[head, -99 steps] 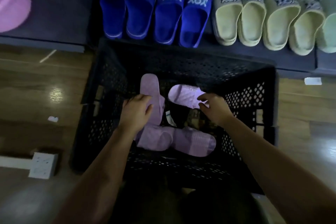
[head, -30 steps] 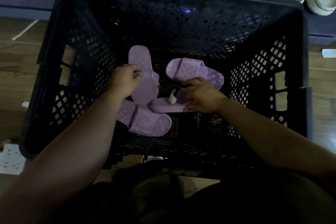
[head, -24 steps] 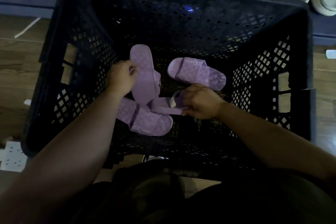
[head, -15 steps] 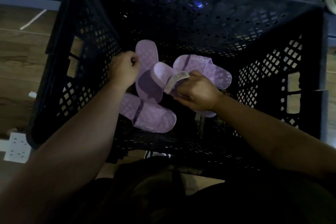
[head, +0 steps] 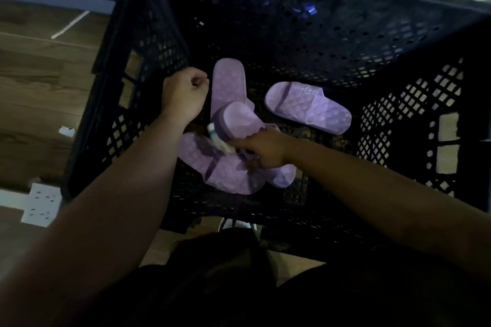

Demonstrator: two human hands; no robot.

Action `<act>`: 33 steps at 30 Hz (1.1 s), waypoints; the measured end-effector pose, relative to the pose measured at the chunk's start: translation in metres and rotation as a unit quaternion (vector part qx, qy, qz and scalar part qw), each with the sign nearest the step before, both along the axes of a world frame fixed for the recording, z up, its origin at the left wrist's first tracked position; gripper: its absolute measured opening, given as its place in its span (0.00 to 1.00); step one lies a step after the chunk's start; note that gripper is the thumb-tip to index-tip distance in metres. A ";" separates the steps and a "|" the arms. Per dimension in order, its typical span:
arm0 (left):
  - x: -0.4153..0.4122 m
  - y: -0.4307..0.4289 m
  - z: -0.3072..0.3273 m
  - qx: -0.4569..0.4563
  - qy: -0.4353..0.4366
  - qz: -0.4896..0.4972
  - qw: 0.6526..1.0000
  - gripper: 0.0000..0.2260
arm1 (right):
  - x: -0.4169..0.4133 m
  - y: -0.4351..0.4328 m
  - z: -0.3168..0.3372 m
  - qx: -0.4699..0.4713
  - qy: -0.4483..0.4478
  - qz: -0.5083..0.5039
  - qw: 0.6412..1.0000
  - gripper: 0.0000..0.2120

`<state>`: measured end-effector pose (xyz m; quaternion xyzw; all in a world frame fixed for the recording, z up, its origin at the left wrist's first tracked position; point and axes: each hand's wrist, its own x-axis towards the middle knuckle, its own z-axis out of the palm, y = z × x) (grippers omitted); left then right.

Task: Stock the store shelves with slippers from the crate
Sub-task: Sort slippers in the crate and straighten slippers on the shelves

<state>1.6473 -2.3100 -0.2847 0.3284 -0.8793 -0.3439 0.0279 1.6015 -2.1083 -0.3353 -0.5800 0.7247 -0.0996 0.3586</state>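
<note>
Gripping slipper [head: 240,121] with unreadable white tag [head: 216,139]

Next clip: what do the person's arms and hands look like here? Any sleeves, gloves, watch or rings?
The left forearm and right forearm are bare to the picture's edge; no sleeves show. The left hand and right hand wear no gloves, and no watch, bracelet or ring can be made out in the dim light. Dark clothing shows between the arms.
</note>
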 end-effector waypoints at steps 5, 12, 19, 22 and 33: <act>0.001 0.004 -0.001 -0.001 0.000 -0.029 1.000 0.10 | -0.001 -0.015 0.014 0.139 -0.034 0.028 0.989 0.32; 0.002 0.008 0.002 0.001 -0.001 -0.039 0.999 0.10 | 0.013 -0.036 0.026 0.194 0.035 0.070 0.978 0.32; -0.007 0.008 0.013 0.030 0.052 0.010 0.998 0.11 | -0.010 0.004 0.058 0.105 0.062 -0.097 0.988 0.17; -0.013 0.010 0.014 0.065 0.055 0.019 0.996 0.10 | -0.023 0.025 0.066 0.113 0.004 -0.220 0.969 0.15; -0.040 0.033 0.004 0.087 0.014 -0.041 0.995 0.13 | -0.030 0.103 0.054 0.051 -0.179 -0.670 0.719 0.08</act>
